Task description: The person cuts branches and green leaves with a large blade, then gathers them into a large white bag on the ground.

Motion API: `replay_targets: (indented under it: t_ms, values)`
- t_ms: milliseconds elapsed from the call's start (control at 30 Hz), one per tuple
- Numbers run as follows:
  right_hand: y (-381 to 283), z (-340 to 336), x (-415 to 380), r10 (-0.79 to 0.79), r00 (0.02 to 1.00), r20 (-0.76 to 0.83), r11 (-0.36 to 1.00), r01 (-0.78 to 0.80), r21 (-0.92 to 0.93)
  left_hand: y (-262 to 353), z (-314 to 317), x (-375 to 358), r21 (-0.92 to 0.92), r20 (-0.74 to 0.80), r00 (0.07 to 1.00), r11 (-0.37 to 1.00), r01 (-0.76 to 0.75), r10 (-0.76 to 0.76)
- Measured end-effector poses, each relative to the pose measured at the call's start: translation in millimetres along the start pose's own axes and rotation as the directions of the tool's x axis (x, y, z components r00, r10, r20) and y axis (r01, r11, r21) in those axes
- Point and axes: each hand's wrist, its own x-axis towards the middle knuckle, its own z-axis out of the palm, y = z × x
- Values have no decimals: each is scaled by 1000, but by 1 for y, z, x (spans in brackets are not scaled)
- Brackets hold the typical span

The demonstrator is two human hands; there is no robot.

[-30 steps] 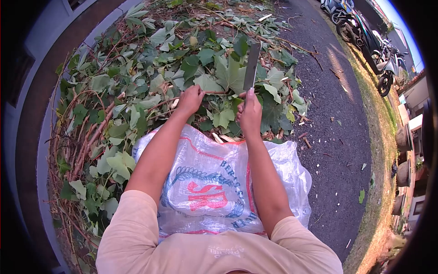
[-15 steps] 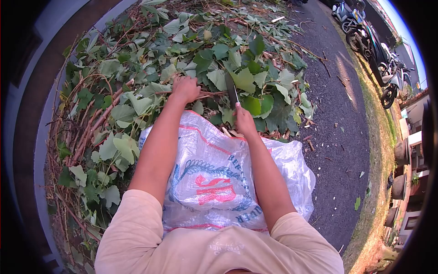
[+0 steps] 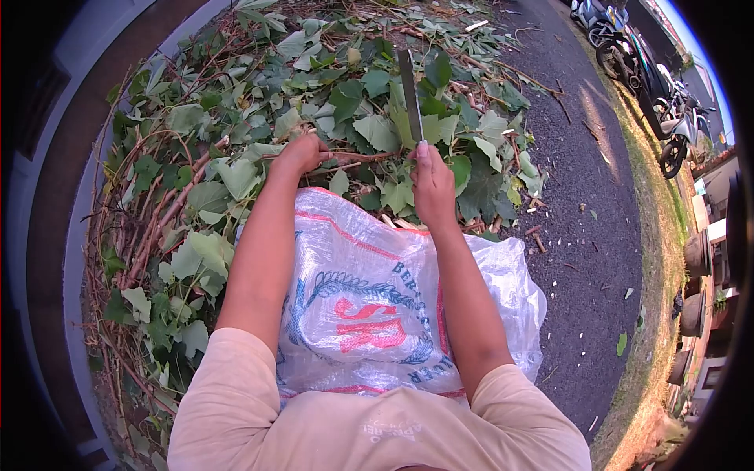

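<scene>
My right hand [image 3: 433, 187] is closed round the handle of a machete [image 3: 411, 98], its long dark blade raised and pointing away from me above the leaves. My left hand [image 3: 302, 153] is closed on a thin brown branch [image 3: 361, 158], which runs rightward from the fingers toward the machete. The left fingertips are partly hidden among foliage. Beneath both forearms a whitish woven plastic sack [image 3: 365, 271] with red and blue print lies across my lap. Big green leaves [image 3: 377, 132] surround both hands.
A broad heap of cut branches [image 3: 169, 208] and leaves spreads ahead and to the left, beside a pale wall edge [image 3: 71, 259]. Dark asphalt [image 3: 585, 298] with scattered chips runs along the right. Beyond it are a grass strip [image 3: 640, 392], parked motorcycles [image 3: 667, 118] and several pots [image 3: 695, 314].
The machete has risen off the leaves and stands more upright, my right hand having lifted slightly. My left hand has shifted a little left and turned, with more of the branch showing.
</scene>
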Motion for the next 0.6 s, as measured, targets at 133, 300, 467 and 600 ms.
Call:
replay_targets:
  t_ms: [133, 300, 467, 600]
  values:
    - [110, 27, 0, 90, 992, 90, 981, -73, -179, -7, 8, 5, 8, -48, 999, 1000, -22, 22]
    - [119, 12, 9, 429, 883, 192, 901, -403, -161, 8, -12, -9, 81, -140, 989, 996, 48, -36]
    - [122, 15, 7, 400, 902, 163, 911, -370, -184, 13, -36, -29, 257, -12, 980, 947, 193, -197]
    - [118, 13, 8, 414, 894, 169, 907, -389, -164, -6, -33, -25, 252, -15, 990, 957, 142, -142]
